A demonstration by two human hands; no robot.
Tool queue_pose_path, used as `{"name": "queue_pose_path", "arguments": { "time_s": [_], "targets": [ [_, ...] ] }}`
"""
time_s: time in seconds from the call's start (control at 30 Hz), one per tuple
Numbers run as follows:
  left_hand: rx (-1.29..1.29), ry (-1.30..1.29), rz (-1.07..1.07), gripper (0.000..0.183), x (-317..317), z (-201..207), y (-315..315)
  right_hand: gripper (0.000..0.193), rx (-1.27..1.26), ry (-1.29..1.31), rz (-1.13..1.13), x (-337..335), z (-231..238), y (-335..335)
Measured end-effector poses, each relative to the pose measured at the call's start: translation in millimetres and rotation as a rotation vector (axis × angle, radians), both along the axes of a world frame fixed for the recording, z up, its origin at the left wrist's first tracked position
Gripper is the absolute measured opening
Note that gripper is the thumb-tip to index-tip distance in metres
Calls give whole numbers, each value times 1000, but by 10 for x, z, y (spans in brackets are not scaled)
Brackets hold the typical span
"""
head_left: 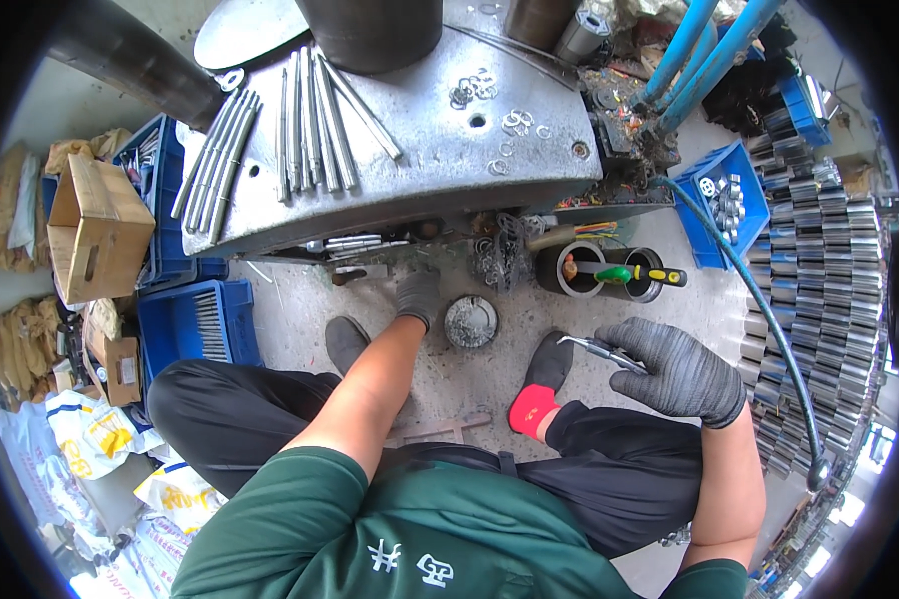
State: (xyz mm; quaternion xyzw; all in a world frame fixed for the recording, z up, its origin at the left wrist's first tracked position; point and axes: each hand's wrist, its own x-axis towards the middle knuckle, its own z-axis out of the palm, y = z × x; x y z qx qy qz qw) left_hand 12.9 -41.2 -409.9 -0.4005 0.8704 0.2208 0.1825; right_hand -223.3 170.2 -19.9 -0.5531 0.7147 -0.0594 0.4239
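Observation:
Both my hands wear dark grey knit gloves. My right hand is closed around slim metal pliers with a bent tip that points left, above my right shoe. My left hand reaches low below the front edge of the metal table, near a small tool with a dark end. Its fingers are partly hidden, and I cannot tell whether they grip anything. A round tin of small metal bits stands on the floor between my feet. Metal rods and thin retaining rings lie on the table.
Two dark cylinders hold hand tools at the table's right front. A blue bin holds metal parts, beside a hose and stacked metal cylinders. Blue crates and a cardboard box stand left.

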Motion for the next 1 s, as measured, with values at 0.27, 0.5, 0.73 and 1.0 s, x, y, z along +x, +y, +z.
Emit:
{"name": "queue_pose_path", "arguments": {
  "time_s": [0.27,0.5,0.73,1.0],
  "targets": [
    [-144,58,82,30,61,-313,100,53,4,24,-2,-49,-41,23],
    [-123,30,121,29,108,-344,89,50,14,33,-3,-60,-109,4],
    [-109,17,23,33,71,-281,97,51,17,25,-6,-78,-105,9],
    [-66,113,-50,39,136,-459,117,46,-40,-30,-16,-102,-160,8]
  ]
}}
